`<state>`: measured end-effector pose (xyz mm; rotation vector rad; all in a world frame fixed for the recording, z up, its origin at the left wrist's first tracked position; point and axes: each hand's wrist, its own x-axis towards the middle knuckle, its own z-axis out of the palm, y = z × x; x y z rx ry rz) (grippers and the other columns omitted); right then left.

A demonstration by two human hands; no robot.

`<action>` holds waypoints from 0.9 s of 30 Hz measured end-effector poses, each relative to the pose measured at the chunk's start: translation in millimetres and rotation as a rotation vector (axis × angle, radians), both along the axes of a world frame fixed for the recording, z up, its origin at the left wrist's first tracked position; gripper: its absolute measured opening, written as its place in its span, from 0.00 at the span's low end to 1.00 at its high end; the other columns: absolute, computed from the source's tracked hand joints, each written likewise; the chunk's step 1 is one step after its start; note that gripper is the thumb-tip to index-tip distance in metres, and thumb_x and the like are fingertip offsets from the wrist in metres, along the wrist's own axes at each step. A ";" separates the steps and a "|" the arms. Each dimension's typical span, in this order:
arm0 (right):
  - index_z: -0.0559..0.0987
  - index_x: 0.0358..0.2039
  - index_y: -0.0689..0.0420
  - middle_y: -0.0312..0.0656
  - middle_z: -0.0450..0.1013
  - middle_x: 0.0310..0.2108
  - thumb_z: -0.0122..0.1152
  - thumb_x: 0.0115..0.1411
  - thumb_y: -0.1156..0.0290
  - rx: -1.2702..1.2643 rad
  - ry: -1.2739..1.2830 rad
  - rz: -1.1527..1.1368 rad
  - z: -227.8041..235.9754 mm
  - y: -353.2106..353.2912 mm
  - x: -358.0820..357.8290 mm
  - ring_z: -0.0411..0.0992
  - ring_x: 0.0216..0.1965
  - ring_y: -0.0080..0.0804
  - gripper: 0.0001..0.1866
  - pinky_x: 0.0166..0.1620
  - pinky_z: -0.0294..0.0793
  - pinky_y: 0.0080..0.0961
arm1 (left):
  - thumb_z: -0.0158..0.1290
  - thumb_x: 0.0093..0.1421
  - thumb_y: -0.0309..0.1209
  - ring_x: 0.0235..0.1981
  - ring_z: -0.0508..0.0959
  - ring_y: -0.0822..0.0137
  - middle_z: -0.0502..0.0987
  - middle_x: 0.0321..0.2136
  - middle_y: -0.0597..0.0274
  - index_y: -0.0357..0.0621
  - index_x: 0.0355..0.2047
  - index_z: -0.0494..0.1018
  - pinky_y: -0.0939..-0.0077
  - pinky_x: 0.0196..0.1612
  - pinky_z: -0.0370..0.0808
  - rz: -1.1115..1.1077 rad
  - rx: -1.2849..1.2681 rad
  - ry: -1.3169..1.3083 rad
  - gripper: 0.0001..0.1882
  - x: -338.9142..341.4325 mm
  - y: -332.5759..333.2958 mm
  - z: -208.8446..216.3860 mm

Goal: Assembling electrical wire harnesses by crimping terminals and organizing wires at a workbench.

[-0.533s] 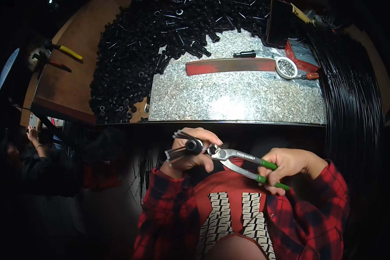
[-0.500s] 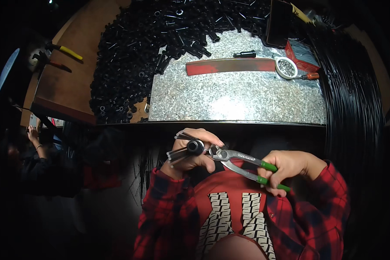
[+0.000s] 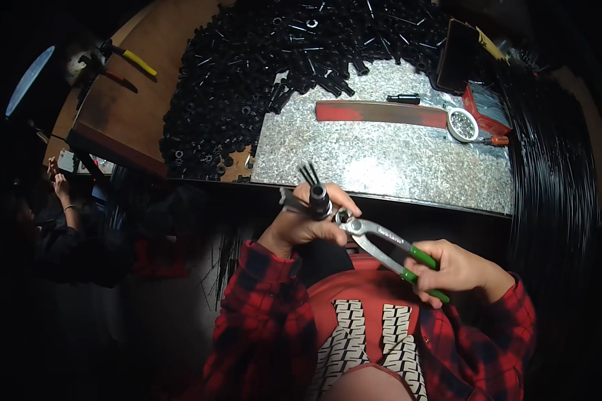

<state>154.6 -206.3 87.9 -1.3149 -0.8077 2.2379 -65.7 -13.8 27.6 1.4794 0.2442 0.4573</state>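
My left hand (image 3: 309, 224) is closed round a black tubular fitting (image 3: 319, 198), with several thin dark rods (image 3: 309, 174) fanning out from it. The fitting's hollow end faces up. In my right hand (image 3: 456, 271) are end-cutting pincers (image 3: 378, 244) with green handles, my fingers wrapped round both grips. The pincers' metal jaws sit at the right side of the fitting, by my left thumb and forefinger. What lies between the jaws is too small to make out. Both hands are in front of the table's near edge, above my lap.
A heap of black tubular fittings (image 3: 247, 87) covers the table's back and left. On the speckled board (image 3: 328, 157) lie a red-and-brown strip (image 3: 381, 113), a loose black fitting (image 3: 404, 98) and a white cup (image 3: 462, 125) of small metal pieces. Long black rods (image 3: 548, 154) hang right. Another person's hand (image 3: 60, 187) shows far left.
The fitting has turned in my left hand: its rods now point away from me instead of left. The pincers remain at its side. The view has shifted slightly.
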 end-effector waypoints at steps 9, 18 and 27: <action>0.74 0.36 0.66 0.50 0.74 0.24 0.47 0.66 0.60 0.153 0.070 -0.202 -24.4 -1.4 8.0 0.74 0.20 0.38 0.18 0.27 0.76 0.30 | 0.73 0.36 0.35 0.32 0.74 0.75 0.77 0.31 0.66 0.37 0.38 0.77 0.82 0.36 0.70 -0.042 -0.154 -0.161 0.28 4.5 8.0 -8.1; 0.62 0.55 0.59 0.51 0.66 0.42 0.62 0.41 0.81 1.012 -1.170 0.146 -16.2 9.9 6.3 0.68 0.43 0.51 0.36 0.45 0.69 0.38 | 0.72 0.40 0.34 0.32 0.74 0.76 0.77 0.30 0.67 0.39 0.35 0.77 0.81 0.35 0.70 0.024 -0.040 -0.089 0.23 13.1 -5.8 -9.4; 0.65 0.52 0.62 0.53 0.66 0.42 0.53 0.45 0.84 0.953 -0.892 0.138 -29.6 20.4 3.5 0.68 0.45 0.50 0.29 0.48 0.68 0.39 | 0.73 0.35 0.47 0.26 0.67 0.81 0.70 0.24 0.75 0.42 0.31 0.73 0.85 0.28 0.63 0.100 -0.117 -0.111 0.29 12.7 -14.0 -19.2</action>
